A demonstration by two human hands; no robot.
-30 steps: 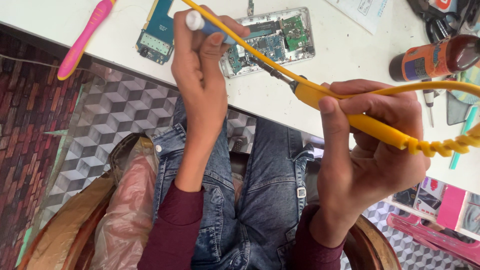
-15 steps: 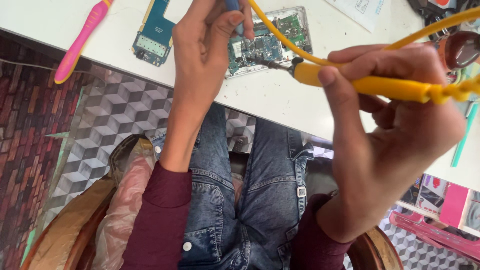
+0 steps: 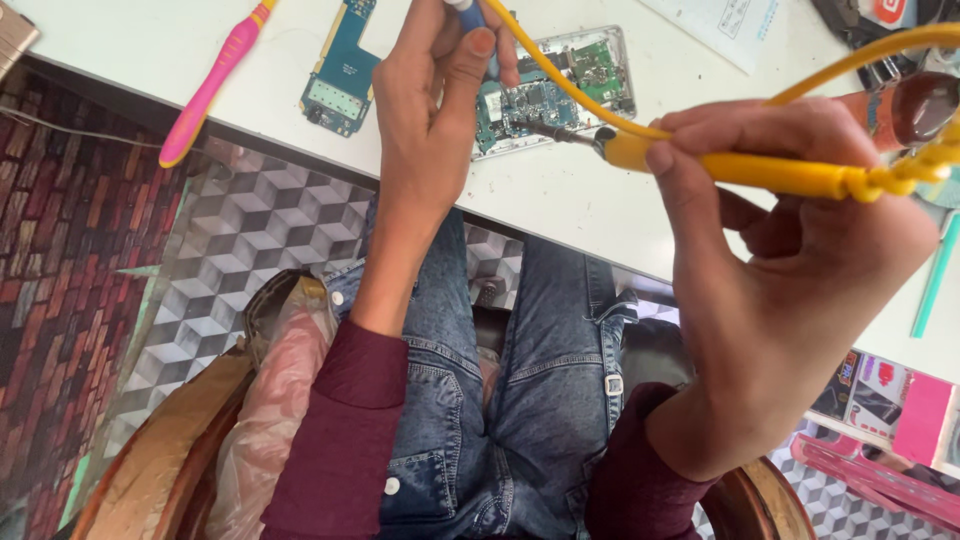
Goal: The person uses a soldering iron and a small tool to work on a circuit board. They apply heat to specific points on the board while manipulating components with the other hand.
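My right hand [image 3: 790, 250] grips the yellow handle of a soldering iron [image 3: 740, 168], whose dark metal tip rests on a green circuit board [image 3: 560, 90] inside a grey phone frame on the white table [image 3: 560, 200]. Its yellow cord [image 3: 545, 60] loops up over the board. My left hand [image 3: 435, 100] is raised just left of the board, fingers closed around a small blue and white tube [image 3: 470, 12], mostly hidden by the fingers and the frame's top edge.
A second blue circuit board [image 3: 340, 70] lies left of my left hand. A pink toothbrush [image 3: 212, 85] lies at the table's left end. A brown bottle [image 3: 915, 108] stands at the right, a paper sheet [image 3: 730, 30] beyond. My jeans-clad legs are below the table edge.
Both hands have risen toward the table's far side. The iron's tip moved from beside the board onto it, and my left hand carried the tube up to the frame's top edge.
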